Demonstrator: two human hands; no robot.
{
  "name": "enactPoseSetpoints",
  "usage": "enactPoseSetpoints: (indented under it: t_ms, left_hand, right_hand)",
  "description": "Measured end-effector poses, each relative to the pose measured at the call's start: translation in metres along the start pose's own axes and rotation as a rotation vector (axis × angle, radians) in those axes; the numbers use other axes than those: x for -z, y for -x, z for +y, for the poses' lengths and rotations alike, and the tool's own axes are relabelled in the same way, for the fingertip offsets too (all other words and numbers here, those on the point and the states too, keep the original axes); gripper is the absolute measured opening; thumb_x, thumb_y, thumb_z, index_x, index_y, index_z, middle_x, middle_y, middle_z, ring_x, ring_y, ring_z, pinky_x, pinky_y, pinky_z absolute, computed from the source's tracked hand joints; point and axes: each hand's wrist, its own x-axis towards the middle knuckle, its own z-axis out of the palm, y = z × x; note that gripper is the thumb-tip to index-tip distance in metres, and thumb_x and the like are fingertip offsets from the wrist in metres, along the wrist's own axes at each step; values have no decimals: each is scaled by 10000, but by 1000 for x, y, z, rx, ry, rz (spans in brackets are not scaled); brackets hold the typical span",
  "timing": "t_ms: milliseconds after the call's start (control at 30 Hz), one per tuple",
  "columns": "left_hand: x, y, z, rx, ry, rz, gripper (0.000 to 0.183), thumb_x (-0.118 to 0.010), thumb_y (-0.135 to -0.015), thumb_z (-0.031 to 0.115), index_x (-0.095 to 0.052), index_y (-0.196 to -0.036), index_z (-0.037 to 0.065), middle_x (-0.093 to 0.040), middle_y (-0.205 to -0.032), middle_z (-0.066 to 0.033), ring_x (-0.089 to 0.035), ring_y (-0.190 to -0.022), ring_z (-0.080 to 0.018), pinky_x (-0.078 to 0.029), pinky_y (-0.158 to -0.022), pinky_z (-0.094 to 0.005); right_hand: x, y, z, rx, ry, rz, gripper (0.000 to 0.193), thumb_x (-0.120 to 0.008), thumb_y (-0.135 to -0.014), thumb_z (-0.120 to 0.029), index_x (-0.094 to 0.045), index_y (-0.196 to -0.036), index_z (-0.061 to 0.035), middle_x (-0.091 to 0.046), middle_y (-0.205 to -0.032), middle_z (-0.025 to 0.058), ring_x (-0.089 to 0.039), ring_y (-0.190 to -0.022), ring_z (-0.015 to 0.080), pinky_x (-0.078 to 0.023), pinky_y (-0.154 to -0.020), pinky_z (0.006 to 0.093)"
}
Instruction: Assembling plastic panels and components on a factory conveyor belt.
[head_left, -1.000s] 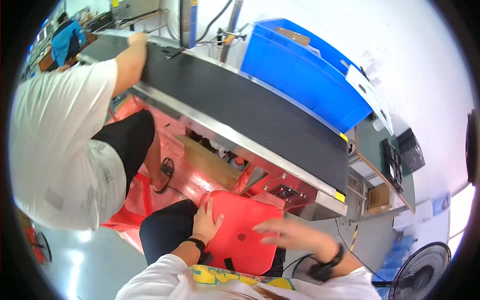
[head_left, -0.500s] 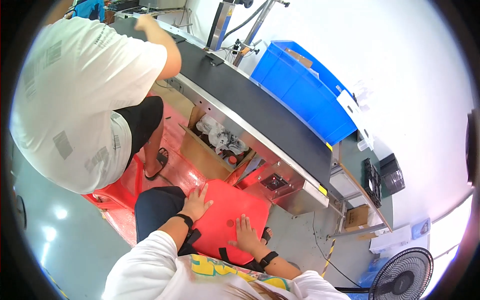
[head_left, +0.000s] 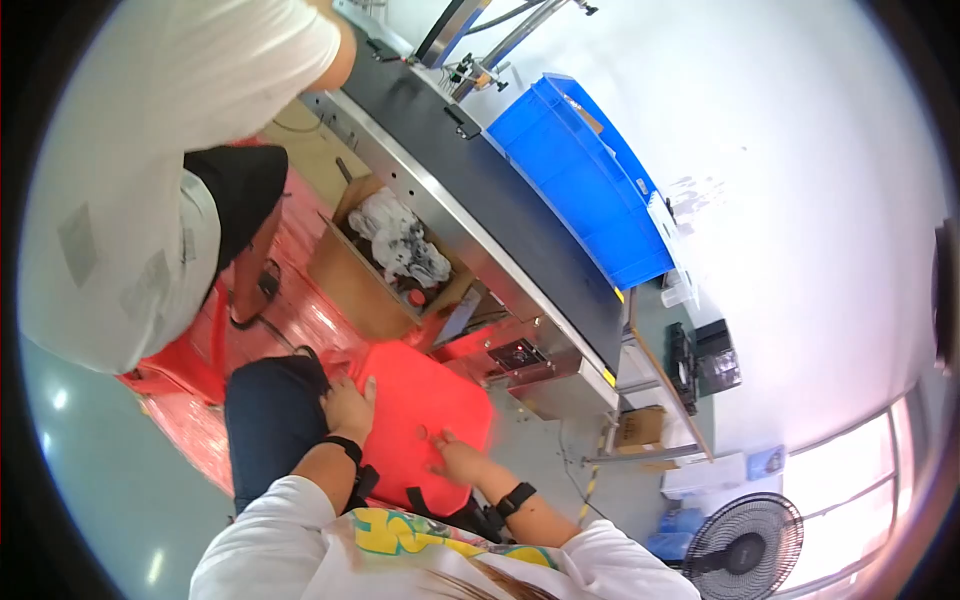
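Observation:
A red, flat plastic panel with rounded corners and a small round hole, like a stool seat, lies in front of my body. On its left side my left hand rests with fingers spread. My right hand lies on its right part near the hole, fingers apart and slightly blurred. Neither hand grips anything. Both wrists carry black bands. My dark-trousered left leg is beside the panel's left edge.
Ahead runs a black conveyor belt bearing small black parts. Behind it stands a blue bin; below, an open carton holds plastic bags. A co-worker in a white shirt sits left. A fan stands lower right.
My view has shifted. The black parts have moved along the belt toward its near end. The co-worker's hand has left the picture at the top. My hands remain on the red panel.

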Motion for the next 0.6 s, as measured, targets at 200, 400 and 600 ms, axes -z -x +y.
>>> enactPoseSetpoints:
  t_ms: [200, 400, 600]
  left_hand:
    - [-11, 1, -23, -7, -22, 170, 545, -408, -865, 483, -555, -1031, -14, -561, -1047, -202, -553, -963, -322, -368, -902, -448]
    - [-2, 0, -2, -19, 63, 117, 482, -455, -851, 449, -561, -951, -11, -562, -963, -189, -561, -917, -322, -385, -869, -441]
    - [-3, 2, -6, -35, 8, 188, 472, -464, -844, 449, -561, -930, -5, -557, -935, -180, -564, -876, -314, -397, -829, -435]
  right_hand:
    - [216, 71, -56, 530, -799, -220, 258, -503, -908, -220, -579, -1037, -10, -613, -1037, 94, -576, -969, 180, -464, -823, 314]
    - [407, 100, -80, 432, -477, 492, 297, -539, -860, -324, -587, -945, -43, -622, -936, 89, -595, -870, 166, -463, -738, 288]
    - [464, -7, -31, -68, 71, 766, 364, -594, -807, -353, -611, -945, -17, -635, -928, 118, -607, -893, 199, -477, -743, 318]
